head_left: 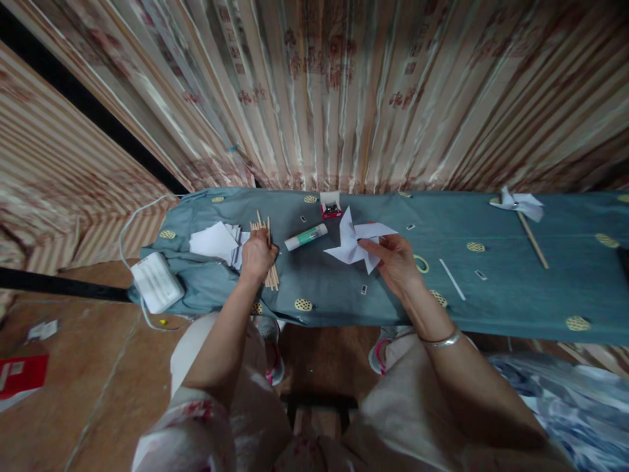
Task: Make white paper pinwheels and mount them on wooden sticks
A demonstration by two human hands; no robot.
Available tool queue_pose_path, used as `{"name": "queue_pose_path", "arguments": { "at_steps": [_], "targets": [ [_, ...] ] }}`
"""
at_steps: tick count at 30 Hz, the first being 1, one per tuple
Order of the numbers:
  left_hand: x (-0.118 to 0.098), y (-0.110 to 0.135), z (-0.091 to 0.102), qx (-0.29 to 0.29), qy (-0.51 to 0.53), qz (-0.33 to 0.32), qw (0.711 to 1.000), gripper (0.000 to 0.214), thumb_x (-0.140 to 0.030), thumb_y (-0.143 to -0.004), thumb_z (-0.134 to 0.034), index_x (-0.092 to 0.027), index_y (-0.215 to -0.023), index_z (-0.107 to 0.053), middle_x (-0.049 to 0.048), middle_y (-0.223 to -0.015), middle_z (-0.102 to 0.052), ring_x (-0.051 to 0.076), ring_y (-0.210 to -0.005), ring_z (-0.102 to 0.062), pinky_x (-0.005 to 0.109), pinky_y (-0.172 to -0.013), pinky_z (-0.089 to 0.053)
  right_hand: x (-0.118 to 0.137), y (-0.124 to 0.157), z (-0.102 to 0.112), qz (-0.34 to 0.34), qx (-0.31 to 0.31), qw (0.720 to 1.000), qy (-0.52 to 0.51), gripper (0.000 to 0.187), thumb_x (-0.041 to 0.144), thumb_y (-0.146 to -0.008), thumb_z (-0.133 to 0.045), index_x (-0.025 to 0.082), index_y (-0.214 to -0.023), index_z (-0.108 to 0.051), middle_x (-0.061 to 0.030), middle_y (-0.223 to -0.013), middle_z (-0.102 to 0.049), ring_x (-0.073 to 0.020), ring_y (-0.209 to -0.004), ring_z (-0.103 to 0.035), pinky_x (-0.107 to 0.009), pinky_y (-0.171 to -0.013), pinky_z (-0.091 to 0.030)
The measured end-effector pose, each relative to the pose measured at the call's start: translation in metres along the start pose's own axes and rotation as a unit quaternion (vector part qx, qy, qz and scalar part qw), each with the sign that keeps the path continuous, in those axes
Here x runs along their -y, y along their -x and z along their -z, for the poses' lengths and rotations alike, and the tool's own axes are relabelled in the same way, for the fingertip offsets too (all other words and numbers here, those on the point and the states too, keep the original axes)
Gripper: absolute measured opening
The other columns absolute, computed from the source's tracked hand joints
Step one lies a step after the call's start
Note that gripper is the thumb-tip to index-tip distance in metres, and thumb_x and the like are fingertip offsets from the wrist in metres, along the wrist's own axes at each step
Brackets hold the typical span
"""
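A white paper pinwheel (348, 249) is pinched between the thumb and fingers of my right hand (397, 261), a little above the cloth. On the left, my left hand (258, 257) is closed over a bundle of thin wooden sticks (272, 278) lying on the table; its fingertips are partly hidden. A glue stick (305, 236) with a green label lies between my hands. Behind it stands a small open red box (331, 206) with dark metal pieces in it. Just left of the sticks is a pile of white paper pieces (214, 242).
A finished pinwheel on a stick (533, 241) lies at the right of the table (506, 288). Nearer are a white paper strip (452, 280) and a yellow-green ring (421, 263). A white power strip (157, 282) with its cable sits at the left edge. Striped curtain hangs behind.
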State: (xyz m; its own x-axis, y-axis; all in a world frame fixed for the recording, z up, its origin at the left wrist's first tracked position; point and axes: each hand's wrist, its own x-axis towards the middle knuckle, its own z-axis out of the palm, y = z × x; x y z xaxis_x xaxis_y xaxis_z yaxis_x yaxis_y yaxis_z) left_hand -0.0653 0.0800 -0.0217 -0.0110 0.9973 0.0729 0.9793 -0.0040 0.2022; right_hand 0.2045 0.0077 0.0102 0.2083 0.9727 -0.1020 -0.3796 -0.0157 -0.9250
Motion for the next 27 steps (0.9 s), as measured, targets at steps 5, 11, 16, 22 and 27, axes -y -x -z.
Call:
{"name": "queue_pose_path", "arguments": {
  "at_steps": [5,11,16,22,27],
  "targets": [
    [-0.001,-0.005,0.002,0.02,0.033,0.042,0.998,0.028,-0.018,-0.077,-0.055,-0.014,-0.103,-0.067,0.0132,-0.098,-0.073,0.028,-0.096,-0.07,0.033,-0.084,-0.05,0.0,0.0,0.007,-0.001,0.01,1.0,0.009,0.027,0.031,-0.053,-0.091,0.021,-0.07,-0.073,0.0043,-0.067,-0.071,-0.0114,-0.06,-0.064,-0.023,-0.058,-0.052],
    [0.004,0.0,0.017,-0.056,0.246,0.116,0.961,0.019,-0.02,-0.068,-0.055,-0.015,-0.081,-0.068,0.0056,-0.077,-0.071,0.022,-0.078,-0.068,0.029,-0.074,-0.049,0.005,0.005,0.012,-0.014,0.018,1.0,-0.02,0.033,0.032,-0.049,-0.092,0.021,-0.075,-0.076,0.003,-0.074,-0.076,-0.0122,-0.065,-0.068,-0.024,-0.066,-0.056],
    [-0.031,0.061,0.023,-0.05,0.586,0.123,0.8,0.021,-0.028,-0.066,-0.064,-0.015,-0.083,-0.064,-0.0021,-0.064,-0.064,0.015,-0.065,-0.065,0.025,-0.065,-0.051,0.01,0.014,0.015,-0.034,0.023,0.999,-0.021,0.032,0.029,-0.047,-0.093,0.021,-0.073,-0.076,0.0015,-0.074,-0.077,-0.0126,-0.063,-0.068,-0.025,-0.064,-0.055],
    [-0.079,0.152,-0.011,0.11,0.813,0.249,0.515,0.041,-0.03,-0.051,-0.091,-0.012,-0.082,-0.071,-0.0008,-0.071,-0.067,0.003,-0.051,-0.051,0.014,-0.049,-0.041,0.008,0.04,0.016,-0.072,0.142,0.985,0.062,0.032,0.032,-0.049,-0.094,0.02,-0.072,-0.074,0.0008,-0.07,-0.074,-0.0127,-0.062,-0.066,-0.025,-0.062,-0.054],
    [-0.082,0.185,-0.037,0.204,0.829,0.343,0.393,0.041,-0.022,-0.046,-0.095,-0.01,-0.078,-0.073,-0.0007,-0.066,-0.066,0.001,-0.049,-0.048,0.011,-0.046,-0.039,-0.006,0.066,0.022,-0.078,0.185,0.97,0.136,0.025,0.034,-0.061,-0.088,0.02,-0.073,-0.071,0.0013,-0.068,-0.069,-0.0121,-0.064,-0.063,-0.024,-0.06,-0.051]
  ]
}}
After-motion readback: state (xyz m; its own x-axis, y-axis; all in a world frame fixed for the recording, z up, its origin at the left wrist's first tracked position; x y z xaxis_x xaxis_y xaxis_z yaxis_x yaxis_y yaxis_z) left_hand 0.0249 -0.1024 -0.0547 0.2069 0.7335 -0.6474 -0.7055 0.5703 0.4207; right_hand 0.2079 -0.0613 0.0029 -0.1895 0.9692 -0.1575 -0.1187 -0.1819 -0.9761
